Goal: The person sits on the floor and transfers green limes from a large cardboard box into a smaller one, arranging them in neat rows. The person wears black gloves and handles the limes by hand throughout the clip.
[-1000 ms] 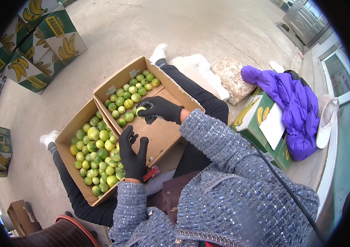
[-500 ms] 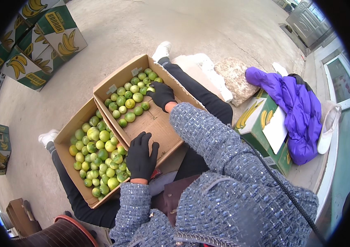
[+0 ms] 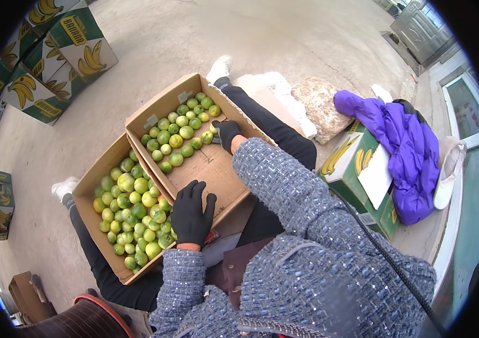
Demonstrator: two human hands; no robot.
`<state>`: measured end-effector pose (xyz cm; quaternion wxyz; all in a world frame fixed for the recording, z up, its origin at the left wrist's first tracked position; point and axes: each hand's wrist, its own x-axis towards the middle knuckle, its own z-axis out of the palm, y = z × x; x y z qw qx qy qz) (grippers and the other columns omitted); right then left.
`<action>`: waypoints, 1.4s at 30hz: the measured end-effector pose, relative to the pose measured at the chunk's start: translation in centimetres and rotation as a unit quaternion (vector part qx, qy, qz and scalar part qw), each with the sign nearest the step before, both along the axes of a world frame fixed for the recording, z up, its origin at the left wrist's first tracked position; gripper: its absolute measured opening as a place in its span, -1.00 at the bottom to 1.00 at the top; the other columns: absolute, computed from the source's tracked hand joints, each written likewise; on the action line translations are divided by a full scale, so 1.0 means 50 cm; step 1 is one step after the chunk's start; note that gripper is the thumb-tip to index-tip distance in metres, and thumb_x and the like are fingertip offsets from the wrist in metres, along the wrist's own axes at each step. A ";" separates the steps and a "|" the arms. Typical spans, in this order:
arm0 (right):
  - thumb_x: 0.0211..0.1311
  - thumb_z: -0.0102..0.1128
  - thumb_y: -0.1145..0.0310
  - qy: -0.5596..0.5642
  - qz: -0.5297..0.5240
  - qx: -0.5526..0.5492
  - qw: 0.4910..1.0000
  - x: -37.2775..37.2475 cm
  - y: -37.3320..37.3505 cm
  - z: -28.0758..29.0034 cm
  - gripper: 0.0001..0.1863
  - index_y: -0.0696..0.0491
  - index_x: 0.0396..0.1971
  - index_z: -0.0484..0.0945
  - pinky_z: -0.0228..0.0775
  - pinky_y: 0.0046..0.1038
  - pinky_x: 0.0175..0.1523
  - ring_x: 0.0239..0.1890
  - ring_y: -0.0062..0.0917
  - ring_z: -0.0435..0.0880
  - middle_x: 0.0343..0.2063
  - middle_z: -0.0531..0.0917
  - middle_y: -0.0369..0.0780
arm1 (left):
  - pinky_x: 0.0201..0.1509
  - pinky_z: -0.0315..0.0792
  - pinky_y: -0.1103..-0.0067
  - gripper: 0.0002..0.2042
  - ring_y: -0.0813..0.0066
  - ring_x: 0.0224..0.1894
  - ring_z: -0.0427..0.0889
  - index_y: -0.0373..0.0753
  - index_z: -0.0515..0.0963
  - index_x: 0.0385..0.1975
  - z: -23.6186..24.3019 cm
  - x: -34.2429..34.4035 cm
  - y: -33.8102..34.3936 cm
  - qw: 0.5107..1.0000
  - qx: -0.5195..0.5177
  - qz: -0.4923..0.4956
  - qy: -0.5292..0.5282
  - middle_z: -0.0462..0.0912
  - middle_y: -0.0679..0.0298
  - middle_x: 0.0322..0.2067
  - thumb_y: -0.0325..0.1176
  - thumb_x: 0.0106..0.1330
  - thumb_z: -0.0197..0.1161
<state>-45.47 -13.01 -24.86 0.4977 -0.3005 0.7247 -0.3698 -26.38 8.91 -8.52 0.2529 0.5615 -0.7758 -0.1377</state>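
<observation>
In the upper cardboard box (image 3: 208,169), small round green tomatoes (image 3: 175,141) lie bunched along the far left side, and the brown bottom shows near me. My right hand (image 3: 228,134), in a black glove, reaches into this box with its fingers closed around a green tomato (image 3: 213,129). Others sit just beside the fingertips. My left hand (image 3: 193,217), also gloved in black, lies over the near edges where the boxes meet, fingers stretched and thumb apart. Beneath it, a lower box (image 3: 96,169) holds many more green and yellowish tomatoes (image 3: 137,214). One reddish fruit peeks out near the left fingers.
My outstretched legs flank the boxes. Banana cartons (image 3: 88,56) are stacked at the far left. To the right, a purple jacket (image 3: 391,146) lies over another carton (image 3: 343,155), near a rough stone (image 3: 321,110) and a white shoe (image 3: 448,174). A brown bucket-like container (image 3: 81,321) stands at lower left.
My right hand has shifted right and slightly toward me, away from the tomato cluster, with a tomato at its fingers. The left hand stays nearly in place.
</observation>
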 end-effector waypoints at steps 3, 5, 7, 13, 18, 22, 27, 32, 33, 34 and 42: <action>0.15 0.27 0.12 -0.239 -0.084 -0.055 0.966 0.043 -0.001 -0.039 -0.56 0.27 -0.26 0.59 0.47 -0.36 -0.14 -0.33 -0.37 0.65 -0.30 0.69 -0.07 | 0.03 0.45 0.36 -0.71 0.19 0.00 0.53 -0.15 0.54 -0.09 0.001 0.015 0.004 1.000 0.003 0.010 -0.010 0.57 0.18 -0.03 -0.20 0.24 0.24; 0.14 0.28 0.15 -0.229 -0.074 -0.053 0.969 0.075 -0.006 -0.048 -0.58 0.27 -0.25 0.59 0.48 -0.36 -0.17 -0.34 -0.37 0.66 -0.30 0.69 -0.08 | 0.03 0.45 0.36 -0.71 0.19 0.00 0.53 -0.15 0.54 -0.09 0.002 0.028 0.008 1.000 0.009 0.020 -0.021 0.57 0.18 -0.04 -0.20 0.24 0.24; 0.12 0.32 0.18 -0.186 -0.094 -0.092 0.974 0.033 -0.024 -0.083 -0.59 0.26 -0.24 0.59 0.48 -0.38 -0.21 -0.36 -0.38 0.66 -0.31 0.69 -0.09 | 0.03 0.45 0.36 -0.71 0.19 0.00 0.53 -0.15 0.54 -0.09 0.003 0.007 0.003 1.000 0.006 0.005 -0.009 0.58 0.18 -0.04 -0.20 0.24 0.25; 0.18 0.29 0.42 -0.239 -0.033 -0.108 0.965 0.055 0.008 -0.011 -0.68 0.26 -0.13 0.49 0.66 -0.48 -0.26 -0.31 -0.39 0.66 -0.25 0.59 -0.11 | 0.03 0.45 0.36 -0.71 0.19 0.00 0.53 -0.15 0.55 -0.10 -0.002 0.024 0.007 1.000 0.006 0.015 -0.020 0.58 0.19 -0.05 -0.19 0.24 0.24; 0.12 0.38 0.30 -0.122 -0.043 -0.077 0.989 0.012 0.013 0.029 -0.61 0.29 -0.18 0.55 0.59 -0.54 -0.31 -0.40 -0.49 0.66 -0.27 0.64 -0.11 | 0.02 0.45 0.37 -0.72 0.19 0.00 0.53 -0.14 0.56 -0.10 0.001 0.003 0.002 1.000 0.003 0.000 -0.005 0.58 0.19 -0.05 -0.19 0.24 0.24; -0.01 0.48 0.10 0.058 -0.011 -0.012 0.998 0.033 0.026 0.087 -0.43 0.34 -0.25 0.56 0.48 -0.55 -0.38 -0.46 -0.56 0.63 -0.35 0.67 -0.15 | 0.02 0.45 0.37 -0.72 0.19 -0.01 0.54 -0.15 0.56 -0.11 0.000 0.015 0.004 1.000 0.005 0.005 -0.009 0.59 0.20 -0.05 -0.19 0.24 0.24; -0.07 0.52 0.07 0.052 -0.025 -0.030 0.998 0.035 0.025 0.072 -0.40 0.32 -0.28 0.56 0.45 -0.55 -0.44 -0.53 -0.57 0.60 -0.42 0.67 -0.18 | 0.02 0.45 0.37 -0.72 0.19 -0.02 0.54 -0.15 0.56 -0.12 -0.001 0.014 0.004 1.000 0.002 0.002 -0.011 0.59 0.20 -0.06 -0.20 0.24 0.24; 0.01 0.48 0.19 -0.106 -0.059 -0.025 0.992 -0.016 -0.006 -0.004 -0.55 0.27 -0.29 0.56 0.45 -0.56 -0.47 -0.55 -0.56 0.62 -0.37 0.66 -0.15 | 0.01 0.45 0.37 -0.73 0.18 -0.03 0.54 -0.15 0.56 -0.11 0.005 -0.005 0.001 1.000 0.001 -0.011 0.002 0.59 0.20 -0.07 -0.20 0.24 0.24; 0.03 0.46 0.21 -0.134 -0.058 -0.026 0.989 -0.002 -0.005 -0.003 -0.57 0.26 -0.28 0.56 0.46 -0.56 -0.47 -0.54 -0.55 0.62 -0.37 0.66 -0.15 | 0.01 0.45 0.37 -0.73 0.18 -0.04 0.54 -0.15 0.56 -0.11 0.005 0.001 0.002 1.000 0.003 -0.006 -0.002 0.59 0.20 -0.07 -0.20 0.24 0.23; 0.04 0.45 0.23 -0.161 -0.058 -0.027 0.985 0.009 -0.004 -0.001 -0.59 0.26 -0.28 0.56 0.46 -0.55 -0.48 -0.54 -0.54 0.63 -0.37 0.66 -0.15 | 0.01 0.45 0.37 -0.73 0.19 -0.04 0.54 -0.15 0.56 -0.12 0.004 0.006 0.003 1.000 0.001 -0.003 -0.006 0.59 0.20 -0.07 -0.20 0.25 0.23; 0.06 0.42 0.25 -0.097 -0.047 -0.030 0.994 0.051 0.031 0.078 -0.60 0.26 -0.24 0.58 0.47 -0.52 -0.41 -0.47 -0.51 0.65 -0.38 0.68 -0.17 | 0.00 0.45 0.38 -0.74 0.18 -0.06 0.55 -0.14 0.57 -0.10 0.014 0.028 -0.026 0.995 0.088 -0.037 0.041 0.61 0.21 -0.14 -0.20 0.28 0.20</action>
